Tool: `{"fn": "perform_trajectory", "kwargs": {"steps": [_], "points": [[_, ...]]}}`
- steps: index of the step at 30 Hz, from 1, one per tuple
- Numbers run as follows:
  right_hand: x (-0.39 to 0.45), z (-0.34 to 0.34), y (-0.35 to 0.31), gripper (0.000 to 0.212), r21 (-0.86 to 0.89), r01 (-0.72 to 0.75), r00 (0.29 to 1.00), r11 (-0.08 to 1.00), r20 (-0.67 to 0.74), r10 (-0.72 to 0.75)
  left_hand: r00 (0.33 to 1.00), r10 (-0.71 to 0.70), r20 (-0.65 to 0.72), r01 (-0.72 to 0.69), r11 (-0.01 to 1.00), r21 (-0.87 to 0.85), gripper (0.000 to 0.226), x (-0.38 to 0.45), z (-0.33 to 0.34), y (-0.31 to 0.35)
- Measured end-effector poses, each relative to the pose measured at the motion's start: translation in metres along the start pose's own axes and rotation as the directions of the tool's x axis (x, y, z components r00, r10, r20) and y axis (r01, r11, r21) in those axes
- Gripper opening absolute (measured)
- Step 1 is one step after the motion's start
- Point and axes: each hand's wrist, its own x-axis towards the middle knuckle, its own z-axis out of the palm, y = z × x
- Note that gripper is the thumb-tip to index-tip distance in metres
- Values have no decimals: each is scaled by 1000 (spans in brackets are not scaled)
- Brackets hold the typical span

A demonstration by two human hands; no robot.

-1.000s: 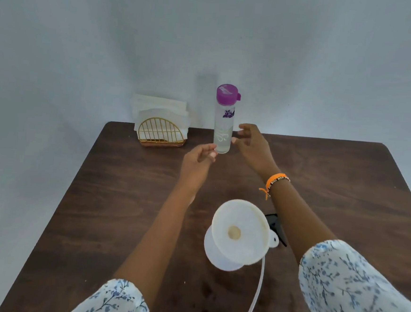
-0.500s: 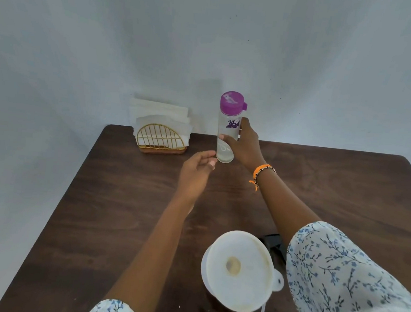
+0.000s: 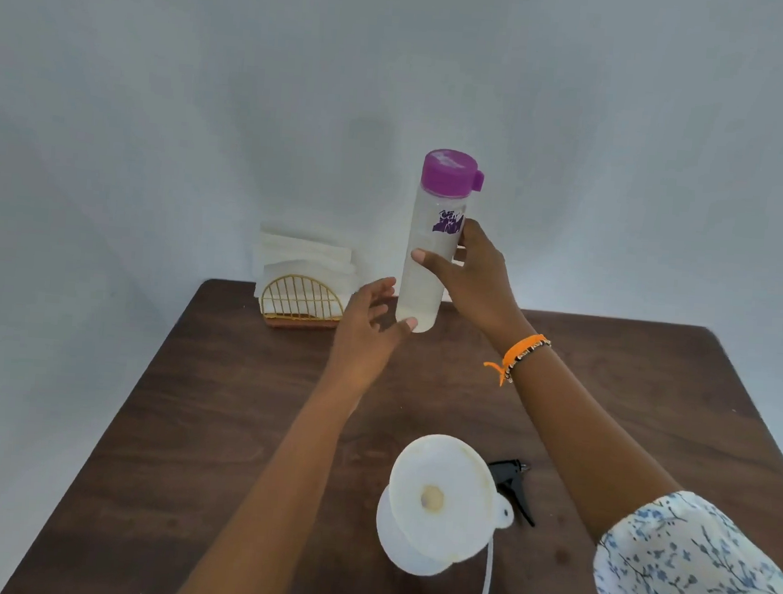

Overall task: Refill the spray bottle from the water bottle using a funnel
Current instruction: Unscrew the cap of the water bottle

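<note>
My right hand (image 3: 473, 279) grips a clear water bottle (image 3: 426, 271) with a purple cap, holding it upright above the far part of the table. My left hand (image 3: 366, 330) is open beside the bottle's base, one fingertip touching its bottom edge. Near me a white funnel (image 3: 441, 500) sits in the mouth of the white spray bottle (image 3: 395, 548), which is mostly hidden under it. The black trigger sprayer head (image 3: 513, 487) lies on the table just right of the funnel, and its clear tube (image 3: 482, 590) runs toward me.
A gold wire napkin holder (image 3: 302, 301) with white napkins stands at the far left edge of the dark wooden table (image 3: 211, 423), against the grey wall. My flower-print sleeves show at the bottom of the view.
My right hand closed round the water bottle and lifted it off the table. My left hand stayed near the bottle's base. The view shifted, so the funnel sits lower in the frame.
</note>
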Motion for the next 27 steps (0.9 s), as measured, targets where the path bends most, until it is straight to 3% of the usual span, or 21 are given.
{"fn": "perform_trajectory", "kwargs": {"steps": [8, 17, 20, 27], "points": [[-38, -35, -108, 35, 33, 181, 980, 983, -86, -177, 982, 182, 56, -183, 983, 17, 56, -42, -13, 70], [-74, -48, -174, 30, 37, 294, 950, 955, -120, -288, 946, 324, -1, -324, 945, 31, 52, -80, -23, 121], [-78, -50, -184, 43, 13, 292, 951, 956, -114, -288, 941, 338, -29, -337, 941, 11, 48, -90, -24, 126], [-77, -57, -230, 61, 167, 400, 867, 901, -388, -313, 934, 354, -49, -353, 935, 15, 50, -96, -22, 132]]}}
